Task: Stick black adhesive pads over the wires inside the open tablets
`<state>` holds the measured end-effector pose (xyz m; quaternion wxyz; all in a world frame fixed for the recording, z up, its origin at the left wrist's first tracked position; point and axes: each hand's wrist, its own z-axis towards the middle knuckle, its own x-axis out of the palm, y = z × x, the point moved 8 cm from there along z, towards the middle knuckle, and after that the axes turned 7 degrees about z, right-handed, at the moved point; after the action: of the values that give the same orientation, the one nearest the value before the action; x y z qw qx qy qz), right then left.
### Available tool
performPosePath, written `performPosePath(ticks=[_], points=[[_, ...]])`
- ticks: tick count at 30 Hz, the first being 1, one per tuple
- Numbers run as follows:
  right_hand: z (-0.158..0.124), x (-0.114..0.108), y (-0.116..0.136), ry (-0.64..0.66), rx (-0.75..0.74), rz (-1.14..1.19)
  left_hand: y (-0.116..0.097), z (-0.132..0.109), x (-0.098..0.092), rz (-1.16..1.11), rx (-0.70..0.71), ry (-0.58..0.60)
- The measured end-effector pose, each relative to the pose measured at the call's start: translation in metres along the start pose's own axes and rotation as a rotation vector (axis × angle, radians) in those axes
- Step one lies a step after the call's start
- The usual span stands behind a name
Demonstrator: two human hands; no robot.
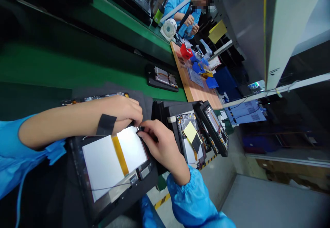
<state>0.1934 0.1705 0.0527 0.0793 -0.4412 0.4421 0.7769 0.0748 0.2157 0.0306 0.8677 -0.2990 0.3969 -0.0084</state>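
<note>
An opened tablet-like device lies in front of me, its white battery (103,162) crossed by an amber tape strip (120,155). My left hand (126,112) reaches over the device, fingers closed near the battery's upper right corner; what they hold, if anything, is hidden. A square of black tape (106,125) hangs at the lower side of that hand. Closed in a pinch, my right hand (161,145) meets it from the right. A small dark piece (140,129) shows at the right fingertips, too small to name. A thin dark wire (110,188) runs across the device's lower part.
To the right, more opened devices (190,131) rest in black trays, one bearing a yellow note (190,131). Another device (165,77) sits on the green bench (123,63). Beyond are a wooden board (180,63) with bins, a small white fan (169,29) and a co-worker in blue.
</note>
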Motion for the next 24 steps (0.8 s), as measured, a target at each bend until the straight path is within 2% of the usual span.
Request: performPosePath(ticks=[2,3,8,10,12,14,16,20,24], points=[[-0.006,-0.006,0.001,-0.102,-0.017,0.037,0.004,0.0,0.004,-0.01,-0.024,0.013],[-0.01,-0.007,0.003,-0.113,-0.031,0.045,0.006,0.0,0.007,-0.018,-0.035,0.025],[-0.03,-0.002,0.021,0.026,-0.123,-0.059,0.009,-0.001,0.012,-0.007,-0.045,0.051],[-0.039,-0.003,0.027,0.032,-0.124,-0.047,0.006,-0.001,0.01,-0.006,-0.017,0.028],[-0.043,-0.008,0.03,-0.022,-0.092,0.021,0.003,0.0,0.008,-0.018,0.013,0.005],[-0.042,-0.011,0.025,-0.089,-0.031,0.073,0.002,0.0,0.007,-0.031,0.012,0.009],[-0.036,-0.009,0.019,-0.1,0.012,0.069,0.005,0.0,0.009,-0.027,-0.023,0.035],[-0.029,0.0,0.017,0.014,-0.048,-0.007,0.008,-0.002,0.012,-0.003,-0.068,0.066],[-0.034,-0.003,0.017,0.024,-0.043,0.0,0.007,0.0,0.012,0.004,-0.063,0.07]])
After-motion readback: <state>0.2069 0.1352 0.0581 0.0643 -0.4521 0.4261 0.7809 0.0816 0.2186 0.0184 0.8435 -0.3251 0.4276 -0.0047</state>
